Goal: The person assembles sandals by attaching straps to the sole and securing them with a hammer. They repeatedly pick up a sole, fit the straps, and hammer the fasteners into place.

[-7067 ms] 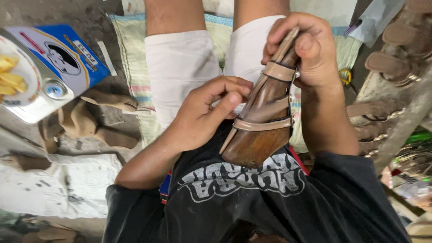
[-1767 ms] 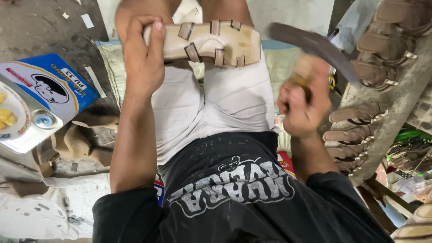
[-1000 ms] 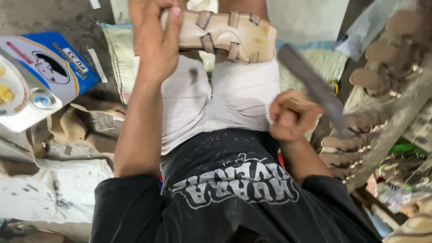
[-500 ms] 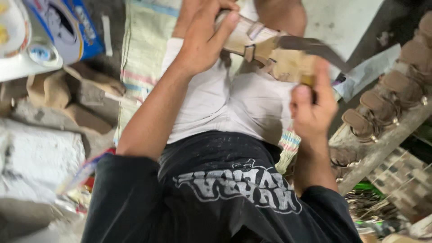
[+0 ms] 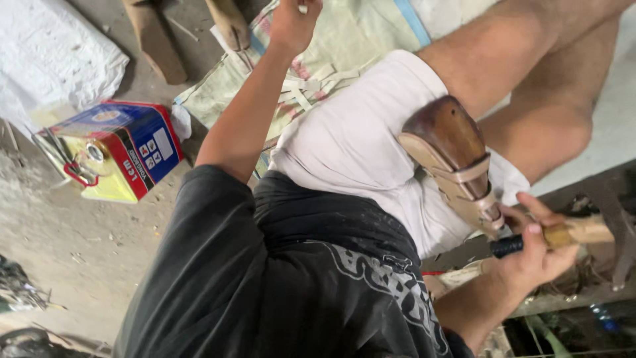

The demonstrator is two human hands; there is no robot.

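Note:
A tan strapped sandal on a brown wooden last (image 5: 454, 162) lies on my lap, resting on my white shorts (image 5: 358, 146), with neither hand holding it. My right hand (image 5: 536, 248) sits just beside its lower end, closed around the pale wooden handle of a tool (image 5: 583, 232) whose dark metal head reaches the right edge. My left hand (image 5: 295, 20) is stretched far forward over the woven sack (image 5: 358, 40), its fingers curled at the top edge of the frame. A small pale bit shows between them. Pale cut strips (image 5: 318, 83) lie on the sack just below that hand.
A blue, red and yellow tin can (image 5: 116, 149) stands on the dusty floor at left. A white sack (image 5: 53, 59) lies beyond it. Two wooden pieces (image 5: 152, 40) lie at the top. A cluttered shelf edge (image 5: 570, 298) runs along the lower right.
My left hand has let go of the sandal and reached forward to the sack. The sandal now rests on my lap. My right hand dropped lower right with the tool. The view swung.

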